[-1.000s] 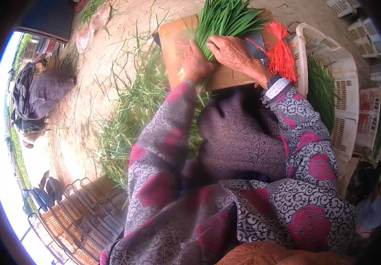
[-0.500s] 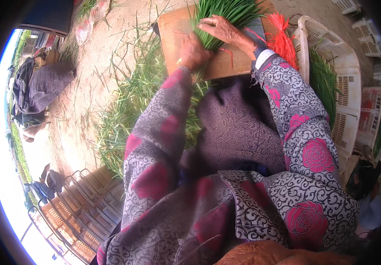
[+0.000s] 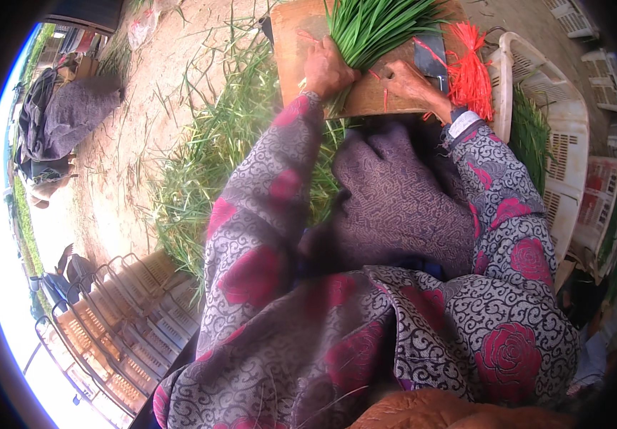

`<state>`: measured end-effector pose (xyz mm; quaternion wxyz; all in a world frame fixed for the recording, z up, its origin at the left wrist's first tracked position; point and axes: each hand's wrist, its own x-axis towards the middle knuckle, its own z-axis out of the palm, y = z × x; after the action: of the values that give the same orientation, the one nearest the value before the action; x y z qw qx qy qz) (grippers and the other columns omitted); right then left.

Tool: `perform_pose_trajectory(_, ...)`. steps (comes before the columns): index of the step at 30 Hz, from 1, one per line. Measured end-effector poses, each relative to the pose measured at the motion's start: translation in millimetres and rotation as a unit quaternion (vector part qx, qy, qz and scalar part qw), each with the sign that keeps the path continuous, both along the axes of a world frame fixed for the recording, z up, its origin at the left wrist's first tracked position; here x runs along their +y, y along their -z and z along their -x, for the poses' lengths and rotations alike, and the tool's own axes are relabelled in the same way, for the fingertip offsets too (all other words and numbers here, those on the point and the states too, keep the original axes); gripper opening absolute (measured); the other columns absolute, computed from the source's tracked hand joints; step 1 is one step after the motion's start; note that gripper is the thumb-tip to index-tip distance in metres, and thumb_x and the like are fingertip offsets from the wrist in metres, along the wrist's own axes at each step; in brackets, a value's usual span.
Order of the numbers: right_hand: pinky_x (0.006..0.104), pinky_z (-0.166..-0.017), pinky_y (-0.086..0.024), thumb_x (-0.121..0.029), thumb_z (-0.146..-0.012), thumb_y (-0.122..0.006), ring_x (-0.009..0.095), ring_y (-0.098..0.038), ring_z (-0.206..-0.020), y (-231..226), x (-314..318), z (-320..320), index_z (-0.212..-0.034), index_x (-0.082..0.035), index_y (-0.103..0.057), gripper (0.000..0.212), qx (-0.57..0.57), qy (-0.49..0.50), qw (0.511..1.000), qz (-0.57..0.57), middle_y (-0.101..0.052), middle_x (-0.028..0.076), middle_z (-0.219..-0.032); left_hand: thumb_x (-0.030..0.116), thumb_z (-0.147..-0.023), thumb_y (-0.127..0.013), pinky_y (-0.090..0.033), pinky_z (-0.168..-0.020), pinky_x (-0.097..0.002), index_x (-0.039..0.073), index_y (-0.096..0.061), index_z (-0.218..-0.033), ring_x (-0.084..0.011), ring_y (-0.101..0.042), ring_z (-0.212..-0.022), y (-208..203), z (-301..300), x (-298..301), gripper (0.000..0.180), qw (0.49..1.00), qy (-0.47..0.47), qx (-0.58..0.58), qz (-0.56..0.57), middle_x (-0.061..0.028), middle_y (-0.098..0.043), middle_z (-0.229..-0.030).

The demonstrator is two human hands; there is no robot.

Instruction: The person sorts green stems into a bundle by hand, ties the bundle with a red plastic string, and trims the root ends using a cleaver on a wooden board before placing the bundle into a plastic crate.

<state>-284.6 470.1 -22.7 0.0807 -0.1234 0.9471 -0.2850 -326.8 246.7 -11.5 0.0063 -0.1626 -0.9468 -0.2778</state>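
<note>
Sandy ground [image 3: 144, 143] under wooden board [image 3: 301, 50] bearing green chives [image 3: 373, 28].

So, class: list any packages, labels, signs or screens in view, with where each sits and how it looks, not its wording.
No signs or screens show.
White plastic crates: right of the wooden board, slotted walls, one holding greens.
Red-and-white crate: far right, slotted sides.
Orange-brown crates: lower left, stacked, ribbed.
Red ties: bundle beside the right hand.
</note>
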Motion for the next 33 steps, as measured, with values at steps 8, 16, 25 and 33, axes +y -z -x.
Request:
perform_pose_trajectory(8,0.0239,-0.043,-0.036,-0.024,-0.086,-0.067,0.007,-0.049,-0.054,-58,-21,-19,-0.083,0.0,-0.064,0.024,-0.282,-0.009,0.937,0.206,-0.057,0.002,-0.069,0.05,-0.068,-0.086,-0.041,-0.106,-0.0528,-0.012,-0.036,-0.134,-0.0528,-0.049,-0.124,6,-5,-1,0.103,0.999,0.018,0.016,0.028,-0.0404,-0.048,-0.133)
perform_pose_trajectory(16,0.0226,-0.043,-0.033,-0.022,-0.089,-0.068,0.005,-0.045,-0.052,-62,-30,2,-0.083,-0.004,-0.065,0.02,-0.382,0.045,0.834,0.396,-0.058,-0.002,-0.067,0.035,-0.074,-0.078,-0.05,-0.091,-0.0539,-0.005,-0.036,-0.139,-0.0413,-0.057,-0.118,-2,-17,13,0.087,0.995,0.014,0.03,0.095,-0.0263,-0.053,-0.133)
perform_pose_trajectory(25,0.0427,-0.07,-0.055,-0.022,-0.081,-0.065,0.034,-0.072,-0.079,-103,-72,75,-0.095,0.004,-0.067,0.03,0.101,-0.048,0.989,0.101,-0.072,0.022,-0.087,0.052,-0.07,-0.083,-0.053,-0.092,-0.048,-0.004,-0.036,-0.146,-0.0416,-0.062,-0.109,-9,-31,17,0.105,0.995,-0.003,0.032,0.094,-0.0264,-0.055,-0.131)
perform_pose_trajectory(33,0.0444,-0.083,-0.054,-0.01,-0.07,-0.066,0.042,-0.067,-0.103,-44,-118,157,-0.099,0.003,-0.068,0.032,0.035,-0.106,0.971,-0.212,-0.07,0.025,-0.104,0.046,-0.069,-0.084,-0.053,-0.088,-0.0493,-0.007,-0.038,-0.143,-0.0376,-0.061,-0.111,2,-28,16,0.102,0.993,0.004,0.098,0.069,-0.0248,-0.057,-0.128)
